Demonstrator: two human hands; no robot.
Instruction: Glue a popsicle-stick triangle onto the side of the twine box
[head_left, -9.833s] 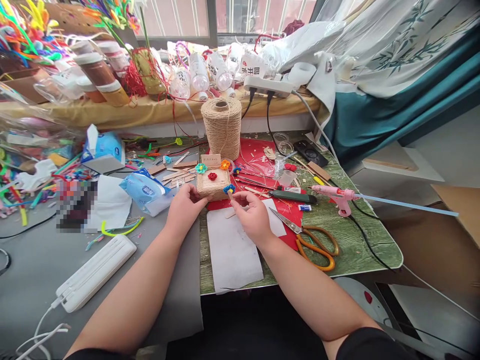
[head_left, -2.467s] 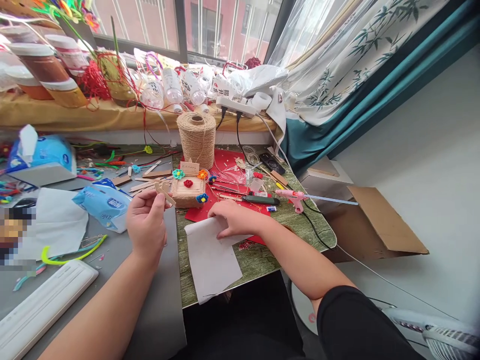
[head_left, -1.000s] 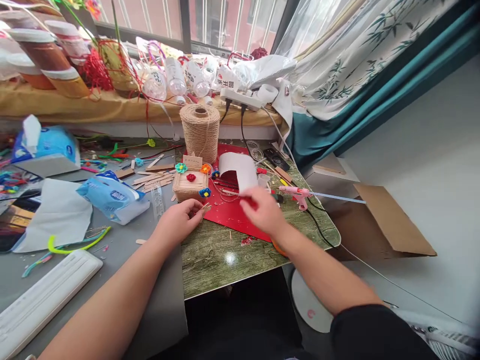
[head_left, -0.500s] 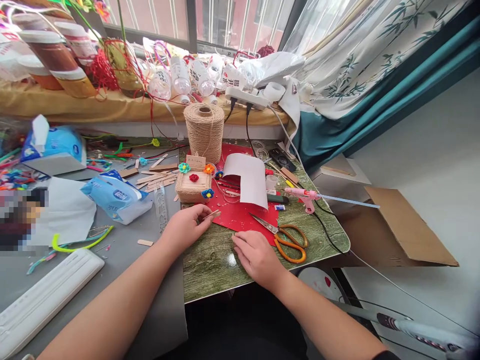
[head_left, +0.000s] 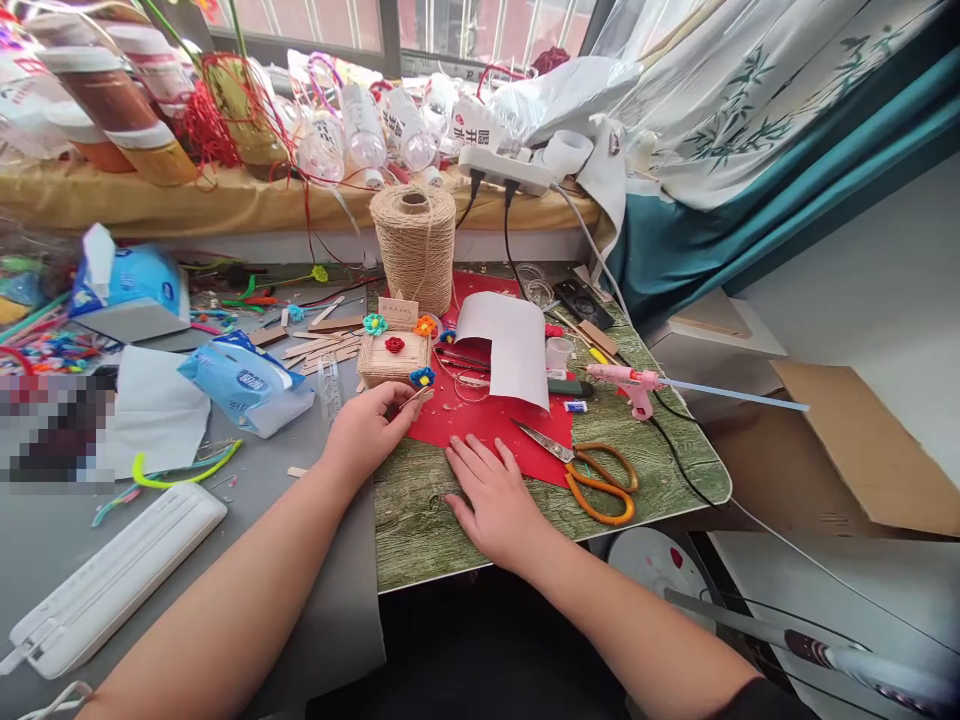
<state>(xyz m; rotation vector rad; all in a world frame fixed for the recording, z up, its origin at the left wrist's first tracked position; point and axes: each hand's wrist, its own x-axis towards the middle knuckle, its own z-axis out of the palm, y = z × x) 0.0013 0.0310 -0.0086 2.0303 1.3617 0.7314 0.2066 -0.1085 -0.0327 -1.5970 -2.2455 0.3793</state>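
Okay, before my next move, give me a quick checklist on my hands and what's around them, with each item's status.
1. Left hand gripping thin tan wood: ok, pinched.
2. Right hand free: ok, palm down over the green wood-grain tabletop, nothing visibly held.
3. Wood clear of the twine-wrapped box: cannot tell, too close in this view.
4. Orange-handled metal scissors within reach: ok, seemingly, beside the right hand.
5. White paper sheet flat: not ok, curled upward.
6. Pink plastic glue gun cool: cannot tell.
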